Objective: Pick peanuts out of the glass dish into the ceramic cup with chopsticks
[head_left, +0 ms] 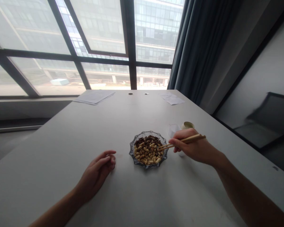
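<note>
A pair of wooden chopsticks [192, 138] is held in my right hand [189, 146], fingers closed around them. Their tips reach over the right side of a scalloped clear glass bowl [132, 160]. Inside it lie pale shelled-looking peanuts [148, 154] towards the front and dark striped seeds [151, 138] at the back. Whether the tips grip a piece is too small to tell. To the bowl's left, my left hand [99, 168] rests on the table, holding nothing, index finger extended and the other fingers loosely bent. It does not touch the bowl.
Just beyond my right hand stand a clear plastic-looking cup [174, 129], partly hidden, and a pale greenish round container [187, 125]. Paper sheets lie on the white table [123, 116] at far left [94, 97] and far right [172, 98]. Windows and a dark curtain [198, 41] are behind.
</note>
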Demonstrator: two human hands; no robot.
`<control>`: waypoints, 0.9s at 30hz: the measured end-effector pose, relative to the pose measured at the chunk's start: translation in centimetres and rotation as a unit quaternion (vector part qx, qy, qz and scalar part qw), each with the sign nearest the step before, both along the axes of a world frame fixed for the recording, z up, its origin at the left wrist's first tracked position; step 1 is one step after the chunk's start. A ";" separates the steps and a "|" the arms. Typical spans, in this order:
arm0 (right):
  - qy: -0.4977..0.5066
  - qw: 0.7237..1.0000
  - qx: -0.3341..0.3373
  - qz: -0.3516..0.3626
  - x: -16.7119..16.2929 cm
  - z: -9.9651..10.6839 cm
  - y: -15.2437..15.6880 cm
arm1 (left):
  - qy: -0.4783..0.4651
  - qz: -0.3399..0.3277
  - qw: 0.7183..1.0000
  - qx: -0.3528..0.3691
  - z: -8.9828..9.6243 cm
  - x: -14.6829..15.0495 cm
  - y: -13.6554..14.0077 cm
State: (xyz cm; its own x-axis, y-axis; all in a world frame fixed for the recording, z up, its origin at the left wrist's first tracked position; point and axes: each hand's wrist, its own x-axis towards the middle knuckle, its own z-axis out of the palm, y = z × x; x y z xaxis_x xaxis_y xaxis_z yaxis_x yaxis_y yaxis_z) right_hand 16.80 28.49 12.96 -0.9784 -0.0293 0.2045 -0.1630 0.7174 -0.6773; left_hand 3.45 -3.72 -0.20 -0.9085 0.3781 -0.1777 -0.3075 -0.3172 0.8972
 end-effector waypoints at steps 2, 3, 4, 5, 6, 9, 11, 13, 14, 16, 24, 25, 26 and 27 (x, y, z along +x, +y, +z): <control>-0.004 1.000 -0.011 0.002 -0.4 -0.5 0.2 | -0.001 -0.001 1.000 0.001 0.1 0.0 0.0; -0.012 1.000 -0.014 0.005 -0.6 -0.8 0.2 | -0.002 -0.002 1.000 0.002 0.1 0.0 0.0; -0.021 1.000 -0.014 0.007 -0.7 -1.0 0.2 | -0.002 -0.002 1.000 0.002 0.1 0.1 0.0; -0.028 1.000 -0.011 0.004 -0.7 -1.1 0.1 | -0.003 -0.001 1.000 0.001 0.2 0.1 0.1; -0.032 0.999 -0.006 -0.002 -0.7 -1.2 0.1 | -0.005 0.001 1.000 0.000 0.2 0.1 0.1; -0.024 0.999 0.002 -0.027 -0.5 -1.1 0.2 | -0.005 0.002 1.000 0.001 0.1 0.1 0.1; -0.014 1.000 0.002 -0.019 -0.5 -0.9 0.2 | -0.001 -0.003 1.000 0.007 -0.1 0.0 0.0; -0.008 1.000 0.007 0.004 -0.6 -1.0 0.2 | 0.004 -0.010 1.000 0.010 -0.2 0.0 -0.1; -0.006 1.000 0.010 0.014 -0.8 -1.0 0.1 | 0.006 -0.012 1.000 0.010 -0.3 -0.1 -0.1; -0.004 1.000 0.014 0.022 -1.1 -1.2 0.0 | 0.007 -0.014 1.000 0.007 -0.4 -0.1 -0.1; -0.016 1.000 -0.002 0.012 -1.4 -1.8 0.0 | 0.006 -0.017 1.000 0.012 -0.3 0.0 -0.2; -0.015 1.000 -0.006 0.011 -1.4 -1.9 0.0 | 0.005 -0.017 1.000 0.013 -0.3 0.0 -0.2; -0.015 1.000 -0.009 0.010 -1.4 -1.9 0.0 | 0.004 -0.016 1.000 0.013 -0.3 0.0 -0.2; -0.016 1.000 -0.012 0.010 -1.4 -2.0 0.0 | 0.003 -0.016 1.000 0.014 -0.3 0.0 -0.2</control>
State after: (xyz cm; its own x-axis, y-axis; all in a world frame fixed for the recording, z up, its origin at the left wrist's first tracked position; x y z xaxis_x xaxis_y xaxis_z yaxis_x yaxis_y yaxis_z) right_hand 15.44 28.49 10.98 -0.9836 -0.0449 0.1747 -0.1561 0.6973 -0.6996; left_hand 3.49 -3.94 -0.51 -0.8970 0.4114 -0.1615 -0.3126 -0.3323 0.8899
